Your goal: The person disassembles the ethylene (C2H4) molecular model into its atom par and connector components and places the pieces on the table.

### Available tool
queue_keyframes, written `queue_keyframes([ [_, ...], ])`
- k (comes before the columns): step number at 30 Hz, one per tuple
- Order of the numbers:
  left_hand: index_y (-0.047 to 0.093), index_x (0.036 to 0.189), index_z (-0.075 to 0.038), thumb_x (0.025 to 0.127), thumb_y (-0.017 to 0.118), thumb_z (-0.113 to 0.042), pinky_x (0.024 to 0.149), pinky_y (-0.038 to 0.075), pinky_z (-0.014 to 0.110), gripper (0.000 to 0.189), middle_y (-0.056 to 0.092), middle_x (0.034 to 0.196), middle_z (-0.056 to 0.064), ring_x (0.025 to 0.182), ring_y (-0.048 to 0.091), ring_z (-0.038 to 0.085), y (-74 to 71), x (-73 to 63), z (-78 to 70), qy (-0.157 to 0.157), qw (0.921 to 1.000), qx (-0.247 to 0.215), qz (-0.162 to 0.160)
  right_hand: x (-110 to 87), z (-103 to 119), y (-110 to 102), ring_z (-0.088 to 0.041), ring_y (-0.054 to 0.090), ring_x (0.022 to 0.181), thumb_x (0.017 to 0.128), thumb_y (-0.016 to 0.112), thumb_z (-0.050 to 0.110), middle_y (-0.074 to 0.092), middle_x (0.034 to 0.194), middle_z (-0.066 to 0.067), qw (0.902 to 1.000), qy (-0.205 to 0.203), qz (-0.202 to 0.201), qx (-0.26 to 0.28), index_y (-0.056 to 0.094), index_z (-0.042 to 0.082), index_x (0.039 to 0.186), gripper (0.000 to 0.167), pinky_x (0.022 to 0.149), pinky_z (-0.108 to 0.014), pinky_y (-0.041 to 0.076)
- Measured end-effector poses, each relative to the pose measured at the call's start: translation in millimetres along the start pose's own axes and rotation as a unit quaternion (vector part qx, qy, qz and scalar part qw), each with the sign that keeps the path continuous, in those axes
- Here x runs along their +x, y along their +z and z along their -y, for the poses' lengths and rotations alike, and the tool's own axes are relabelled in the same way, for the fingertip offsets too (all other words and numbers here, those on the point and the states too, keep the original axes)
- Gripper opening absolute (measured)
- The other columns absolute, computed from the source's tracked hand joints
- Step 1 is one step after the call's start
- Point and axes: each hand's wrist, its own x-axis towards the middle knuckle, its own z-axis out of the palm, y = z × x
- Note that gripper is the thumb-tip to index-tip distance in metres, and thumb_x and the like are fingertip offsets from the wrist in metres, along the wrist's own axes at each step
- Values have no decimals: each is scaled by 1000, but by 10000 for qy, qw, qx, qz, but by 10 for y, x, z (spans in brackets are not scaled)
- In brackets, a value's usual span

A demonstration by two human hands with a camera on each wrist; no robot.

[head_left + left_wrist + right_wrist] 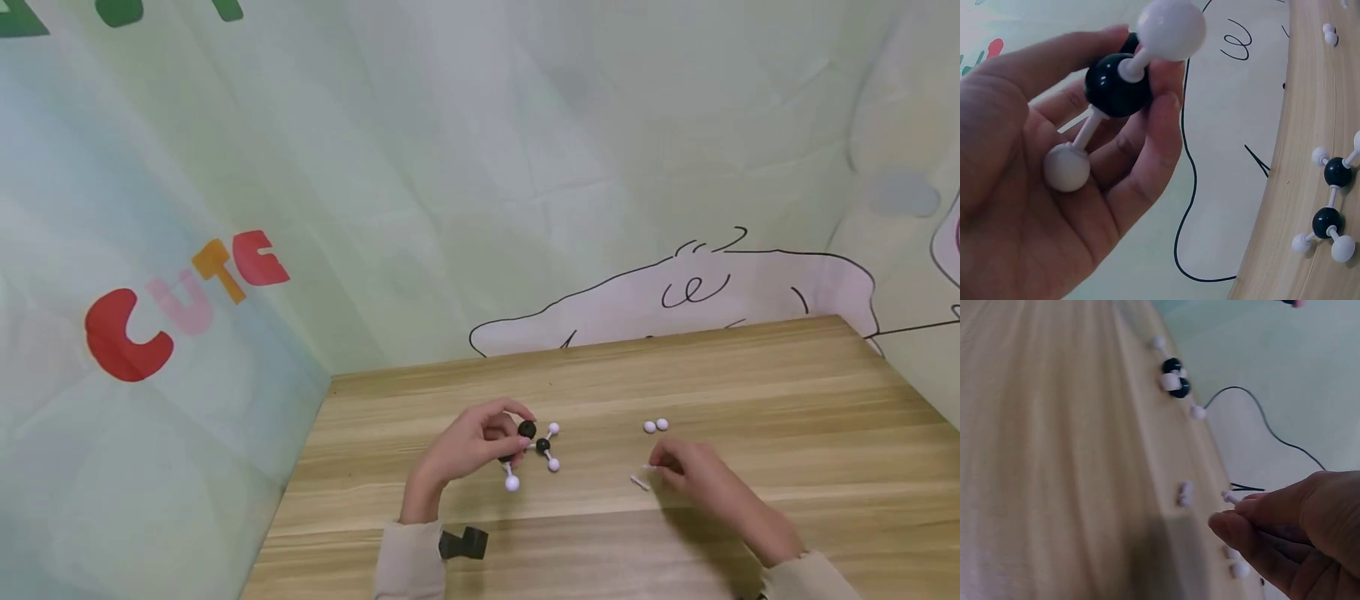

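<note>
My left hand (471,442) grips part of a ball-and-stick molecular model (1116,84) in its fingertips. It has a black ball with two white balls on short white pegs; a second dark piece shows behind, partly hidden by fingers. A similar model (1337,172), two joined black balls with several white ones, lies on the table just beyond this hand. Over the table's right side, my right hand (697,471) pinches a small white connector peg (1230,497) between thumb and forefinger. Loose white pegs (639,482) lie just left of that hand.
Two white balls (656,426) sit together on the wooden table (787,400), farther back than my right hand. A printed fabric backdrop (420,208) hangs behind and to the left of the table. A black wrist camera mount (465,543) juts from the left sleeve.
</note>
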Motion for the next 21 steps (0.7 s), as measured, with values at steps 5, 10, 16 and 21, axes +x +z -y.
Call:
queue_keyframes([
  [5,52,126,-2,90,64,-6,68,52,25,38,65,93,25,81,65,35,30,12,-24,104,9997,43,203,-21,-39,122,-2,57,72,80,73,5,65,77,7,9996,158,22,-234,64,14,80,12,63,-22,50],
  [10,50,131,-4,89,64,-2,77,53,24,45,64,104,25,94,63,35,92,43,-46,123,9993,2,360,-32,-68,172,0,52,70,80,73,5,61,76,8,9992,270,-19,-288,64,14,80,12,62,-22,47],
  [16,50,135,-6,88,65,-1,78,56,29,49,61,105,25,91,65,26,179,85,-40,69,9988,-200,442,-48,-96,177,3,50,68,78,72,2,60,74,7,9998,125,38,-133,64,11,81,12,60,-20,47],
  [21,53,128,-11,86,70,-8,81,53,24,46,66,105,18,88,64,10,221,107,-57,43,9998,4,176,-53,-99,146,3,53,69,78,71,0,63,76,5,9998,46,205,-41,65,10,82,12,60,-21,48],
])
